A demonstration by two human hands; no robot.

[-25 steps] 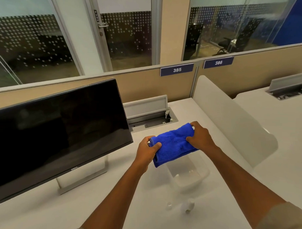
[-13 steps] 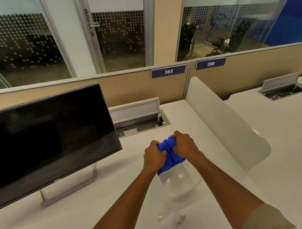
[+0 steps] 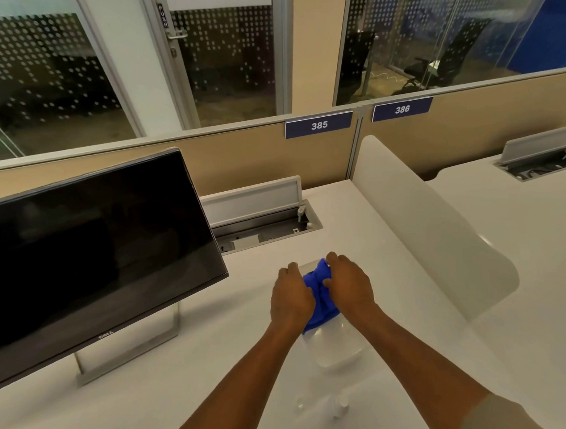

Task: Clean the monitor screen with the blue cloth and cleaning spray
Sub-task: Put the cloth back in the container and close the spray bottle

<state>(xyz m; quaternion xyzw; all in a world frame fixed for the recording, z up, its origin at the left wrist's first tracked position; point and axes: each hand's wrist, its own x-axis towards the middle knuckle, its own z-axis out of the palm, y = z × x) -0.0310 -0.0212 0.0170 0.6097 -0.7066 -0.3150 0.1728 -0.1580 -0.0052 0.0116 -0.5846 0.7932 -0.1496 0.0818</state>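
Both hands have come together and dropped since a second ago: the blue cloth (image 3: 320,299), then stretched out flat between them above the desk, is now bunched into a tight wad and pushed down toward a clear plastic container (image 3: 334,347) on the white desk (image 3: 238,357). The left hand (image 3: 291,298) is curled over the wad's left side, fingers closed on it; the right hand (image 3: 349,285) clamps the other side, thumb and fingers pinching the folds. Only a narrow strip of blue shows between the knuckles, with a tail hanging toward the container's near end.

Whether the cloth is touching the container's floor or just held in its mouth is hidden by the hands. The container looks empty or holds something clear — I cannot tell which.

Judged as a step, this looks like preparing the cloth — wringing or packing it — and not wiping. The monitor (image 3: 91,255) stands well apart to the left, tilted on its stand, its dark screen untouched by either hand. A small clear bottle (image 3: 340,405), possibly the cleaning spray, lies on the desk near the right forearm; it is too faint to be sure.

The next move probably calls for freeing one hand, keeping the cloth in the other, and finding the spray before carrying the cloth leftward to the screen.
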